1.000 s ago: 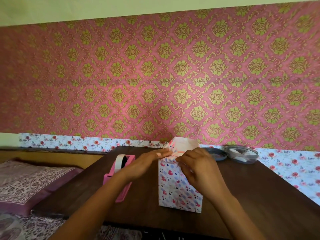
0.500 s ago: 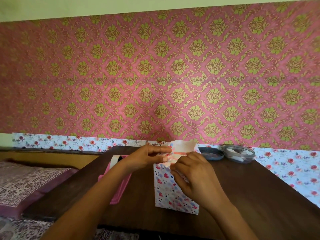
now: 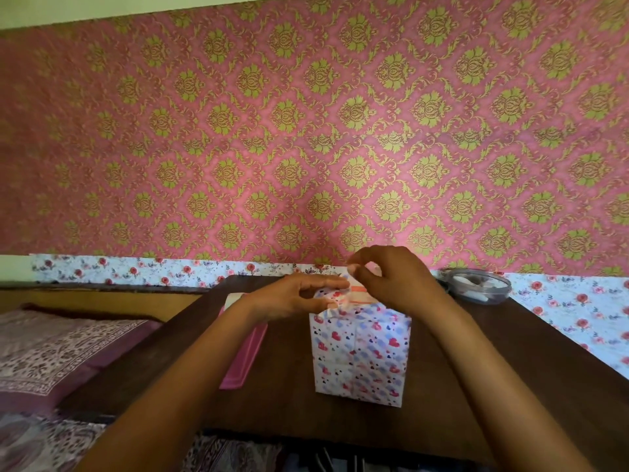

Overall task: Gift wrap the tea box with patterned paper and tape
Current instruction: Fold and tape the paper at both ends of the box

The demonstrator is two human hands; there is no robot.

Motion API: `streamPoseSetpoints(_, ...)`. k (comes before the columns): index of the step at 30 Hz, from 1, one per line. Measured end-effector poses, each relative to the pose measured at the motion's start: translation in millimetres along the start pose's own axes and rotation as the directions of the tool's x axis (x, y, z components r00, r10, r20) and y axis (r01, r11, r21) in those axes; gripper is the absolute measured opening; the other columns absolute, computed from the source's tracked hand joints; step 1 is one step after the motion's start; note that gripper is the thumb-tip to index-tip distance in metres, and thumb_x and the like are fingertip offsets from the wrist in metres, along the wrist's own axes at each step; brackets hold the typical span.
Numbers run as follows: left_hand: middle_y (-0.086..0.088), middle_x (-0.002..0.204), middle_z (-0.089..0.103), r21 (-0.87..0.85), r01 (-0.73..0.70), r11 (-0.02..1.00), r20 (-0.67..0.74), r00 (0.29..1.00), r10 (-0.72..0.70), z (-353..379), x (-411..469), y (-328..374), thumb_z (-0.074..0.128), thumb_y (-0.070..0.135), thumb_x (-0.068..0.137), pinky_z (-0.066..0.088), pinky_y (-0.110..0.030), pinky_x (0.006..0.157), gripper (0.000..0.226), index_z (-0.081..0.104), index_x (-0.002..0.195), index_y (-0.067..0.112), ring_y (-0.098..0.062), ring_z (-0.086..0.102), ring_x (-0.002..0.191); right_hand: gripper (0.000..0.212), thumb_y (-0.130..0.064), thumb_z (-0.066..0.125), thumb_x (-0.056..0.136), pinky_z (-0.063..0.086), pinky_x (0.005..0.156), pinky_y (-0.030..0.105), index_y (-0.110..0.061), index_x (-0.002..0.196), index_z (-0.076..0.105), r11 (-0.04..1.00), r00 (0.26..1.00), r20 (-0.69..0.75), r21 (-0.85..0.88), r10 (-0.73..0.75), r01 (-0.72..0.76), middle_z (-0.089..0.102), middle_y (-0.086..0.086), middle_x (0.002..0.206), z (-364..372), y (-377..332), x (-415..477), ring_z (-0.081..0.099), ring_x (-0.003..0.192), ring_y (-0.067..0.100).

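pinching patterned paper (image 3: 360,356): left hand (image 3: 292,296), right hand (image 3: 394,281); tea box (image 3: 360,298) upright beneath both

Box (image 3: 360,359) standing upright on the table (image 3: 503,386), its sides covered in heart-print paper (image 3: 332,296). The left hand (image 3: 292,296) pinches crumpled paper at the box's top left edge; the right hand (image 3: 391,281) pinches paper above its top. Pink dispenser (image 3: 243,356) lies left of the box; clear tub (image 3: 478,286) behind it, rightward.
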State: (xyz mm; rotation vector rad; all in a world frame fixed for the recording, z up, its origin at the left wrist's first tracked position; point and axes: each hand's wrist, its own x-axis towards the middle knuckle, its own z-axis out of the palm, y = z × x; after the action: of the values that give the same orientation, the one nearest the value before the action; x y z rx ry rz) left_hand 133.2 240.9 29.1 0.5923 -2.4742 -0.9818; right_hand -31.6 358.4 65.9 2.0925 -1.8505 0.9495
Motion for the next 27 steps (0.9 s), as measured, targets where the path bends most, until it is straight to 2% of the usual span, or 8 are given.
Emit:
streamPoseSetpoints(2, 0.025, 0.134, 0.040, 0.011, 0.013, 1.000, 0.003, 1.000, -0.013, -0.8, 0.3, 0.1, 0.056, 0.019, 0.092, 0.035, -0.009, 0.095, 0.043, 0.046, 0.130, 0.036, -0.001, 0.036, 0.128, 0.050, -0.046, 0.059, 0.085, 0.044, 0.096, 0.039, -0.017, 0.127, 0.054, 0.996, 0.968, 0.233, -0.040, 0.092, -0.085, 0.056, 0.004, 0.130, -0.2, -1.1, 4.4, 0.052, 0.116, 0.025)
streamPoseSetpoints(4, 0.023, 0.135, 0.041, 0.026, 0.005, 1.000, -0.001, 1.000, -0.005, -0.6, 1.4, -1.5, 0.057, 0.020, 0.091, 0.033, -0.012, 0.097, 0.044, 0.048, 0.132, 0.031, -0.001, 0.037, 0.128, 0.066, -0.051, 0.065, 0.079, 0.042, 0.098, 0.036, -0.019, 0.134, 0.047, 0.991, 0.943, 0.305, -0.030, 0.130, -0.127, 0.050, 0.002, 0.137, 2.0, -3.0, 3.0, 0.049, 0.121, 0.023)
streamPoseSetpoints(8, 0.024, 0.130, 0.043, -0.019, 0.015, 1.000, -0.008, 1.000, -0.016, 1.0, -0.2, -2.6, 0.057, 0.018, 0.091, 0.037, 0.002, 0.085, 0.043, 0.048, 0.131, 0.032, 0.005, 0.043, 0.118, 0.068, -0.049, 0.069, 0.077, 0.042, 0.093, 0.033, -0.022, 0.134, 0.045, 0.995, 0.965, 0.243, -0.052, 0.099, -0.089, 0.050, 0.000, 0.136, 7.8, -5.4, -4.8, 0.049, 0.119, 0.021)
streamPoseSetpoints(13, 0.022, 0.121, 0.053, -0.092, 0.031, 0.995, -0.013, 0.999, -0.032, 1.7, 0.9, -2.4, 0.059, 0.015, 0.089, 0.046, -0.007, 0.082, 0.041, 0.051, 0.125, 0.034, 0.011, 0.054, 0.103, 0.068, -0.044, 0.067, 0.079, 0.041, 0.095, 0.030, -0.025, 0.138, 0.040, 0.995, 0.959, 0.265, -0.033, 0.104, -0.098, 0.048, -0.003, 0.139, 15.5, -4.0, -8.5, 0.048, 0.122, 0.017)
streamPoseSetpoints(16, 0.010, 0.125, 0.054, -0.104, 0.032, 0.994, -0.013, 0.999, -0.034, 2.1, 3.3, -3.8, 0.060, 0.018, 0.088, 0.049, -0.022, 0.089, 0.040, 0.052, 0.123, 0.037, -0.007, 0.057, 0.110, 0.052, -0.046, 0.063, 0.083, 0.046, 0.086, 0.031, -0.026, 0.129, 0.050, 0.997, 0.963, 0.256, -0.007, 0.082, -0.083, 0.060, -0.001, 0.124, 23.2, 3.4, -13.0, 0.056, 0.107, 0.017)
streamPoseSetpoints(20, 0.010, 0.126, 0.049, -0.096, 0.035, 0.995, -0.012, 0.999, -0.036, 2.1, 5.3, -3.9, 0.058, 0.017, 0.089, 0.047, -0.016, 0.083, 0.038, 0.049, 0.124, 0.031, -0.007, 0.052, 0.111, 0.064, -0.055, 0.052, 0.087, 0.035, 0.106, 0.031, -0.023, 0.140, 0.040, 0.996, 0.980, 0.200, -0.092, 0.016, 0.002, 0.040, -0.003, 0.146, 33.2, 14.7, -19.6, 0.039, 0.132, 0.016)
streamPoseSetpoints(23, 0.010, 0.131, 0.047, -0.150, 0.052, 0.987, -0.005, 0.999, -0.053, 0.7, 7.7, -5.4, 0.061, 0.017, 0.088, 0.046, -0.025, 0.092, 0.042, 0.042, 0.124, 0.027, -0.013, 0.048, 0.120, 0.064, -0.055, 0.045, 0.090, 0.022, 0.112, 0.027, -0.025, 0.145, 0.031, 0.984, 0.979, 0.200, -0.158, -0.049, 0.081, 0.026, -0.007, 0.154, 33.4, 17.0, -20.8, 0.025, 0.140, 0.012)
streamPoseSetpoints(27, 0.013, 0.136, 0.046, -0.198, 0.073, 0.977, 0.000, 0.997, -0.075, -0.7, 9.8, -7.1, 0.071, 0.034, 0.078, 0.043, -0.026, 0.097, 0.054, 0.041, 0.122, 0.032, -0.012, 0.043, 0.126, 0.055, -0.051, 0.039, 0.094, 0.017, 0.112, 0.023, -0.028, 0.143, 0.034, 0.969, 0.972, 0.191, -0.178, -0.136, 0.171, 0.030, -0.009, 0.151, 32.5, 17.5, -24.7, 0.027, 0.139, 0.008)
